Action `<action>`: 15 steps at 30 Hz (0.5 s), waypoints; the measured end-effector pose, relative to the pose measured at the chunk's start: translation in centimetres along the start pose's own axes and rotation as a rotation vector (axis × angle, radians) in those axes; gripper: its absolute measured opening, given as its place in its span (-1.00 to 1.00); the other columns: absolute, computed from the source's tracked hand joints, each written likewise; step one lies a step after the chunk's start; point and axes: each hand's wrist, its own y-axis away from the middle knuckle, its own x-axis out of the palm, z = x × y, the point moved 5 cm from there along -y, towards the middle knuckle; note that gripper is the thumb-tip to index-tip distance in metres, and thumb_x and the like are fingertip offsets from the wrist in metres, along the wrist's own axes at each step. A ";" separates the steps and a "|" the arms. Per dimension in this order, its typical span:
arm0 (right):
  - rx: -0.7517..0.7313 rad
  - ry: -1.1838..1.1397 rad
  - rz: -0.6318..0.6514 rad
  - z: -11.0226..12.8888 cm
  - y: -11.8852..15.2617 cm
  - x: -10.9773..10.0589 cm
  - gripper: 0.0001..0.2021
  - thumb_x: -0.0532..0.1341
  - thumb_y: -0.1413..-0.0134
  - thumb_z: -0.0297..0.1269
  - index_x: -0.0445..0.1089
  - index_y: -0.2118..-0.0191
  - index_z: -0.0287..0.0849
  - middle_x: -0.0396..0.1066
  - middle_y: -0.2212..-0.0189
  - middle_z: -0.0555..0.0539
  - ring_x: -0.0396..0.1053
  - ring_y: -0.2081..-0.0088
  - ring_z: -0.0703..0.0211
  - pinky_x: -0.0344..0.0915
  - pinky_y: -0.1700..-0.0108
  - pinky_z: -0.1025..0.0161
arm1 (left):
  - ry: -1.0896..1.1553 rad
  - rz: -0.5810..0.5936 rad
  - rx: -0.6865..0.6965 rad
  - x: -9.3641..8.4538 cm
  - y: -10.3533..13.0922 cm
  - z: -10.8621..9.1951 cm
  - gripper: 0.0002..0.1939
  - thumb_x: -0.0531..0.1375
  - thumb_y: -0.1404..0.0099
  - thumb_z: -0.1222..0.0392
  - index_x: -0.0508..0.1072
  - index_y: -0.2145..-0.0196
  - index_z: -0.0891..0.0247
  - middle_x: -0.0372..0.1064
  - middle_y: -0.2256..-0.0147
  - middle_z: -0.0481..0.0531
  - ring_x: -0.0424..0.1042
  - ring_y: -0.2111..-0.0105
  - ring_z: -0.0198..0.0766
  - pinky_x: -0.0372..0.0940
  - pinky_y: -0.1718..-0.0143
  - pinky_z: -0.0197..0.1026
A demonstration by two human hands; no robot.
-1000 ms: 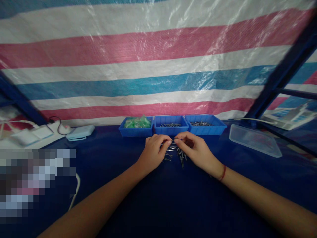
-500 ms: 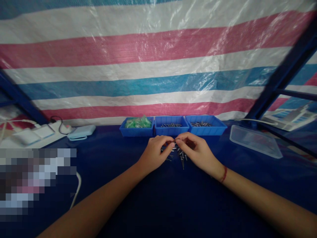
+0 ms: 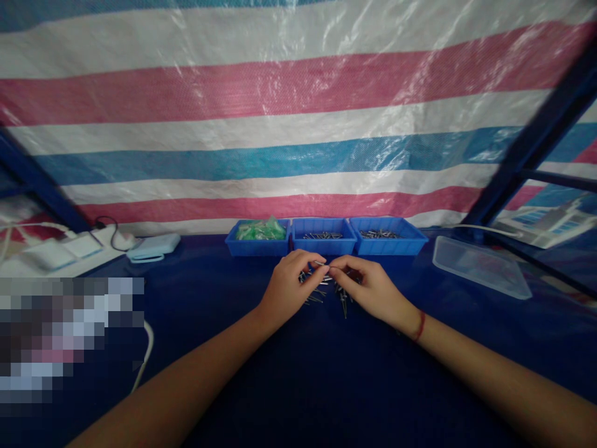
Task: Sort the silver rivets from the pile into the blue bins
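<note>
My left hand [image 3: 293,283] is closed in a pinch on a thin silver blind rivet [image 3: 319,263]. Just to its right, the thumb and forefinger of my right hand [image 3: 366,283] pinch the thin end of what seems to be the same piece; the fingertips nearly meet. Beneath the hands lie loose blind rivets on the dark blue table, one group [image 3: 316,295] by my left hand and another [image 3: 344,300] by my right. Fingers partly cover both groups.
Behind the hands stand three blue bins: one with a green plastic bag [image 3: 261,231], a middle bin [image 3: 321,246] and a right bin [image 3: 394,246] with small metal pieces. A clear plastic lid [image 3: 482,267] lies right; a power strip [image 3: 100,252] and light-blue case [image 3: 153,247] are left.
My left fingers have lifted and opened slightly, showing the silver piece between them. My right hand has turned a little and its fingers have lowered beside the left fingertips.
</note>
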 end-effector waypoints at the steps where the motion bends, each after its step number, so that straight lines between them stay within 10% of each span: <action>1: -0.001 0.000 0.008 0.1 0.0 0.0 -0.81 0.11 -0.13 -0.20 0.39 0.36 -0.17 0.41 0.44 -0.01 0.31 0.42 0.23 0.24 0.34 0.28 | 0.011 0.001 0.000 0.0 0.0 0.0 -0.94 0.19 -0.22 0.26 0.43 0.31 0.25 0.40 0.39 -0.03 0.36 0.39 -0.34 0.25 0.30 -0.26; 11: 0.131 -0.250 0.056 0.1 -0.1 0.4 -0.77 0.16 -0.06 -0.15 0.39 0.43 -0.21 0.32 0.57 0.03 0.25 0.53 0.31 0.23 0.48 0.33 | 0.083 0.021 -0.041 0.1 0.0 -0.1 -0.91 0.14 -0.25 0.21 0.39 0.28 0.25 0.39 0.40 -0.03 0.37 0.41 -0.35 0.29 0.33 -0.27; 15: 0.157 -0.252 -0.134 -0.4 -0.6 -1.1 -0.76 0.18 -0.01 -0.12 0.38 0.47 -0.20 0.33 0.57 0.01 0.26 0.53 0.30 0.25 0.46 0.31 | 0.108 0.013 -0.041 0.2 0.1 0.0 -0.83 0.10 -0.28 0.21 0.33 0.16 0.25 0.37 0.39 -0.03 0.37 0.41 -0.35 0.29 0.31 -0.26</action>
